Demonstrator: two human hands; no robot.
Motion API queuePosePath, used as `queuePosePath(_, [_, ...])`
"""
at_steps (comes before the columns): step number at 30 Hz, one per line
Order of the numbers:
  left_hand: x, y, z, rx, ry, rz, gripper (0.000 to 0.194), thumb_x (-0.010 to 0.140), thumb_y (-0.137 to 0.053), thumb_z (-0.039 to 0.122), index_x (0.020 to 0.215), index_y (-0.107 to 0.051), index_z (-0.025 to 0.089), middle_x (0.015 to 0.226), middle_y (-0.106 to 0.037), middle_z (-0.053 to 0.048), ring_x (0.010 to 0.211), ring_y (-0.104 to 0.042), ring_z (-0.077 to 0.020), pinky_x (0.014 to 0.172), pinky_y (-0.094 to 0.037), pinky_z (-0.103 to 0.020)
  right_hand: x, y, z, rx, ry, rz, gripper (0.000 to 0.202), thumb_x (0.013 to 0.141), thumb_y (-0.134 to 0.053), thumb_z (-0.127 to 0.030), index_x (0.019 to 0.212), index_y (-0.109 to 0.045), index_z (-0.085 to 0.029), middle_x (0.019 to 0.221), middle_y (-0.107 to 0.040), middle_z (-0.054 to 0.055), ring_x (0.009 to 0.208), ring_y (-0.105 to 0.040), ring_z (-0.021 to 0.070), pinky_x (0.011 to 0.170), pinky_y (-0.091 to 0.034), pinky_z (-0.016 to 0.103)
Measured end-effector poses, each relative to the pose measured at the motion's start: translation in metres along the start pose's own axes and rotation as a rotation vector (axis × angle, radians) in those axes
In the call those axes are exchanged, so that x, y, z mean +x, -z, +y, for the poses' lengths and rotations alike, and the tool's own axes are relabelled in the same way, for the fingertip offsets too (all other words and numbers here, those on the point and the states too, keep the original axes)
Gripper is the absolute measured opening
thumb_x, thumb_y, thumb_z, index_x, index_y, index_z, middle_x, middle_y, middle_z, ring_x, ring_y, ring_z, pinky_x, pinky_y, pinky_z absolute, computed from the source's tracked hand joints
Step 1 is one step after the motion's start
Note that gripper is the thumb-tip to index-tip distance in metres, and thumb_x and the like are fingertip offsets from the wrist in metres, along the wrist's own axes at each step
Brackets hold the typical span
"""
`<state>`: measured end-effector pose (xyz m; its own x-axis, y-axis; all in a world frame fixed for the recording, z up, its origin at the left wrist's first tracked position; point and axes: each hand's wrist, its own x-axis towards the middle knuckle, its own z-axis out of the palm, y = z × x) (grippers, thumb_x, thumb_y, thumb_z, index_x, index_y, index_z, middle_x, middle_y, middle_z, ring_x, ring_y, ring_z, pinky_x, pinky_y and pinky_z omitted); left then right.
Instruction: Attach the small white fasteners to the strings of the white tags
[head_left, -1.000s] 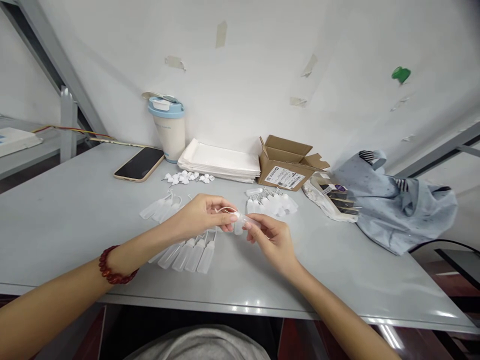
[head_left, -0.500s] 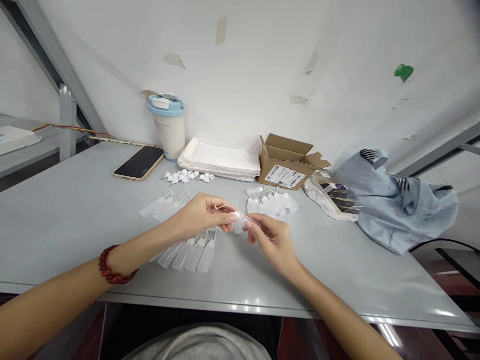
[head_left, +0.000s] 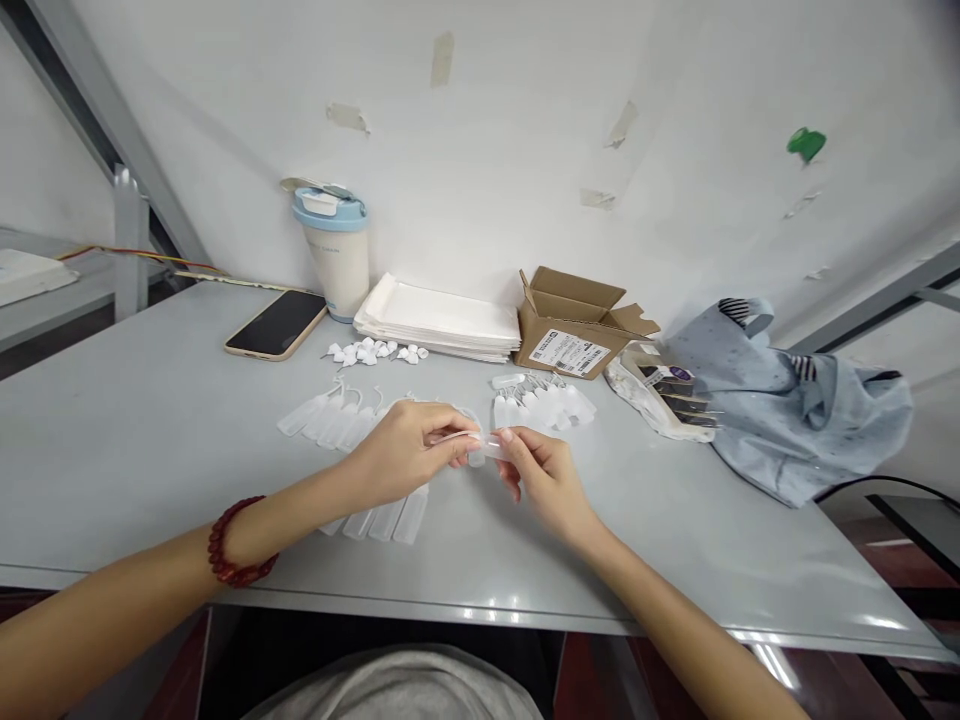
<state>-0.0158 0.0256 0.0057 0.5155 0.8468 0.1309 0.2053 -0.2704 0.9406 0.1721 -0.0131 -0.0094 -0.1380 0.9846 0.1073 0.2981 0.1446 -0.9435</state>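
Note:
A small translucent squeeze bottle (head_left: 493, 450) is held up between my hands, above the table. My right hand (head_left: 545, 475) pinches its body with thumb and fingers. At its neck end, my left hand (head_left: 420, 448) is closed on the white cap with its thin strap. Similar capped bottles (head_left: 330, 418) lie in a row beyond my left wrist, and more bottles (head_left: 390, 515) lie nearer, partly covered by my left hand. Another cluster of bottles (head_left: 544, 402), with thin metal tips, lies beyond my right hand. Loose white caps (head_left: 367, 350) form a small pile farther back.
Along the wall stand a phone (head_left: 276, 325), a lidded cup (head_left: 341, 265), a stack of white envelopes (head_left: 442, 318) and an open cardboard box (head_left: 570, 330). To the right are a plastic packet (head_left: 667, 395) and a light blue cloth (head_left: 802, 410). The grey table's front edge (head_left: 420, 612) runs close to me.
My left hand has turned and shifted slightly lower at the bottle's cap end. The bottle now lies more level, and my right fingers have changed their grip on it.

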Motion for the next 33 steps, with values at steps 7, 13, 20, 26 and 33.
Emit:
queuePosePath(7, [0.003, 0.005, 0.005, -0.070, 0.103, -0.050, 0.025, 0.083, -0.060, 0.040, 0.084, -0.068, 0.015, 0.066, -0.067, -0.001, 0.065, -0.064, -0.0154, 0.064, -0.051, -0.025, -0.001, 0.000, 0.002, -0.013, 0.116, 0.057, 0.026, 0.088, -0.053, -0.038, 0.094, -0.065, -0.015, 0.063, -0.061, 0.000, 0.048, -0.052, 0.0086, 0.048, -0.044, 0.022])
queuePosePath(13, [0.004, 0.010, 0.012, -0.146, 0.181, -0.138, 0.031, 0.084, -0.059, 0.043, 0.077, -0.065, 0.013, 0.063, -0.065, -0.001, 0.059, -0.063, -0.0142, 0.062, -0.051, -0.026, -0.004, 0.000, 0.004, -0.288, 0.417, 0.131, 0.019, 0.089, -0.054, -0.026, 0.102, -0.064, -0.018, 0.076, -0.065, 0.004, 0.062, -0.060, 0.0121, 0.055, -0.051, 0.024])
queuePosePath(20, [0.004, 0.010, 0.007, -0.114, 0.151, -0.234, 0.040, 0.089, -0.050, 0.046, 0.068, -0.059, 0.014, 0.056, -0.060, 0.000, 0.051, -0.058, -0.0117, 0.051, -0.044, -0.022, -0.005, 0.001, 0.002, -0.387, 0.517, 0.159, 0.018, 0.091, -0.051, -0.023, 0.104, -0.062, -0.017, 0.077, -0.065, 0.004, 0.062, -0.060, 0.0117, 0.055, -0.048, 0.023])
queuePosePath(26, [-0.001, 0.004, 0.004, 0.021, 0.078, -0.192, 0.038, 0.090, -0.048, 0.043, 0.066, -0.058, 0.015, 0.058, -0.060, -0.001, 0.054, -0.057, -0.0122, 0.051, -0.042, -0.022, -0.006, 0.003, 0.001, -0.334, 0.376, 0.104, 0.024, 0.093, -0.044, -0.031, 0.096, -0.063, -0.016, 0.062, -0.056, 0.000, 0.052, -0.048, 0.0098, 0.047, -0.038, 0.022])
queuePosePath(33, [-0.005, -0.002, -0.006, 0.476, -0.403, -0.072, 0.032, 0.096, -0.039, 0.029, 0.072, -0.057, 0.017, 0.065, -0.058, -0.002, 0.061, -0.052, -0.0135, 0.062, -0.039, -0.025, -0.001, 0.006, -0.001, 0.055, 0.035, -0.055, 0.040, 0.091, -0.043, -0.051, 0.078, -0.057, -0.016, 0.053, -0.033, -0.006, 0.045, -0.029, 0.0062, 0.041, -0.023, 0.021])
